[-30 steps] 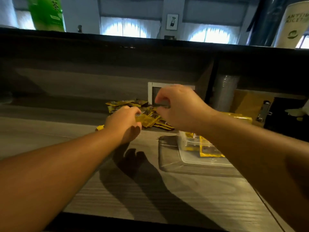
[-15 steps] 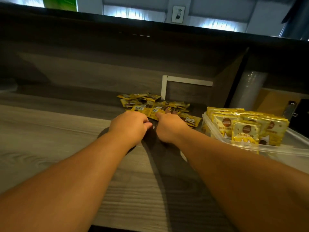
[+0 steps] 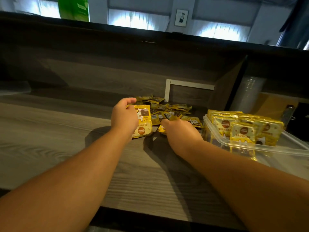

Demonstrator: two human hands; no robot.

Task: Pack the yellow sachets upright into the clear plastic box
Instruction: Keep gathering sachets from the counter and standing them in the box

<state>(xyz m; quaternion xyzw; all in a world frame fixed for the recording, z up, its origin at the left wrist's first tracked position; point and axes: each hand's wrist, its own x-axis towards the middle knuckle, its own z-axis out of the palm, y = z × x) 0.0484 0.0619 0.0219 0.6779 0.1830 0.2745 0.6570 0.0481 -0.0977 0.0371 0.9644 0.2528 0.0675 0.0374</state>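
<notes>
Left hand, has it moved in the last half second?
Yes. The left hand has lifted a yellow sachet off the pile, raising it toward the white frame.

Loose sachet pile [image 3: 168, 108] sits on the counter [image 3: 50, 131], far side, against the back panel [image 3: 100, 77]. Left hand [image 3: 124, 117] at the pile's left edge, holding a sachet [image 3: 143, 123] upright just in front of the pile. Right hand [image 3: 179, 129] on the pile's near right edge, fingers among the sachets. Plastic box [image 3: 284, 146] right of the pile and right hand, on the same counter. Packed sachets [image 3: 242, 129] stand upright in rows inside the box.
</notes>
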